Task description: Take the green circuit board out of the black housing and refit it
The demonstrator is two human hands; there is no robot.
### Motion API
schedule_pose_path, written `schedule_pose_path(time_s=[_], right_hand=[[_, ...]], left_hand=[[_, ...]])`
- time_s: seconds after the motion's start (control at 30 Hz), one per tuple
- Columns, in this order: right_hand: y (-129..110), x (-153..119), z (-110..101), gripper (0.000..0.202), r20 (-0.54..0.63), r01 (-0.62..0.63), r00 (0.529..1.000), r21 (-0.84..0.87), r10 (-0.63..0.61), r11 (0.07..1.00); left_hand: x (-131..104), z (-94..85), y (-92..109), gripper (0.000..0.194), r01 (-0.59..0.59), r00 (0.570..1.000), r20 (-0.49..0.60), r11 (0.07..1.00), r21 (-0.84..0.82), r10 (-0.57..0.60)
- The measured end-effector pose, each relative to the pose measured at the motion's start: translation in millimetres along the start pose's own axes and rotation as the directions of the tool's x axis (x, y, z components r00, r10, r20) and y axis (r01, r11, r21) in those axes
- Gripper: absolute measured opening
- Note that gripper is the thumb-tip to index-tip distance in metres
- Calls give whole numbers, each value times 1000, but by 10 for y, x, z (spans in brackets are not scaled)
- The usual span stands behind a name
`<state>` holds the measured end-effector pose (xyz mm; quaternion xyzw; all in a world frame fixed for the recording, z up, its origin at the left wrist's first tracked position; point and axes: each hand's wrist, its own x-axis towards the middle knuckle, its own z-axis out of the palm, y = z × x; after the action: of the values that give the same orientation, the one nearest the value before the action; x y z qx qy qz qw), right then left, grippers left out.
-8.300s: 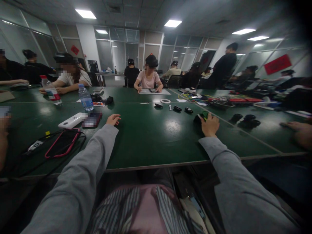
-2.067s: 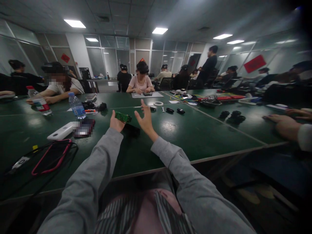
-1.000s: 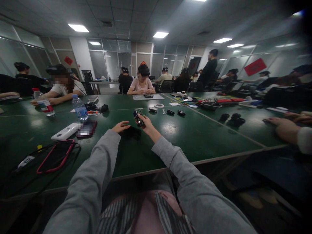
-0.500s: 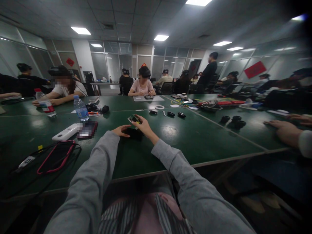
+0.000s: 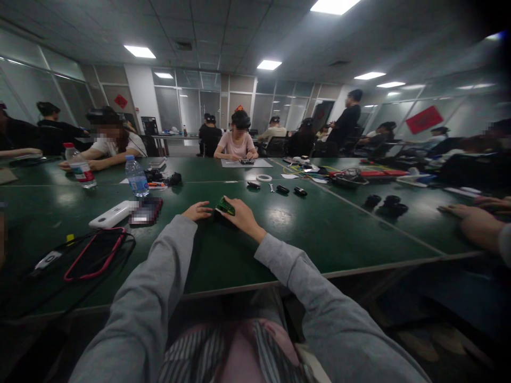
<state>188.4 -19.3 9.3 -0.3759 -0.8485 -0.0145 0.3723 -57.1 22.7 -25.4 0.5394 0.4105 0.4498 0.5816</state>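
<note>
My right hand grips a small green circuit board between thumb and fingers, tilted just above the green table. To the left of the board, my left hand has its fingers apart and nothing in them, a short gap from the board. Under the board lies a dark patch that I cannot make out. Beyond my hands sit a white ring, a small wrench-shaped piece and small black objects.
On the left are a blue-capped bottle, a red-capped bottle, a white device, a phone and a pink-edged phone case with cables. Black round parts and another person's hand are at right. People sit opposite.
The circuit board has turned in my right hand, so more of its green face shows, and it sits lower. My left hand stays beside it, fingers apart. The whole view has shifted slightly.
</note>
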Motion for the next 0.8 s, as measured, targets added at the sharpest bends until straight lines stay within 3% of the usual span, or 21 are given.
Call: schedule_pose_path(time_s=[0.2, 0.3, 0.4, 0.5, 0.6, 0.7, 0.8], right_hand=[[240, -260, -277, 59, 93, 81, 993, -55, -75, 995], [633, -449, -542, 58, 57, -15, 998, -164, 24, 986], [1219, -661, -893, 57, -28, -196, 980, -342, 198, 919], [1831, -928, -1295, 56, -171, -376, 925, -529, 339, 761], [2298, -1235, -1666, 55, -344, -509, 860, -631, 377, 585], [2556, -1497, -1926, 55, -501, -621, 784, -629, 367, 468], [2649, -1640, -2056, 53, -602, -710, 702, -551, 381, 438]], left_hand=[[-114, -102, 5, 67, 45, 998, -41, 997, -67, -48], [-152, -170, 7, 67, 62, 997, -38, 996, -69, -65], [-177, -231, 0, 64, 72, 997, -28, 995, -65, -74], [-213, -264, 1, 59, 62, 998, -31, 997, -49, -63], [-269, -271, 25, 54, 63, 996, -53, 997, -54, -66], [-322, -268, 65, 52, 73, 994, -79, 992, -102, -81], [-341, -272, 94, 50, 89, 992, -73, 988, -129, -99]])
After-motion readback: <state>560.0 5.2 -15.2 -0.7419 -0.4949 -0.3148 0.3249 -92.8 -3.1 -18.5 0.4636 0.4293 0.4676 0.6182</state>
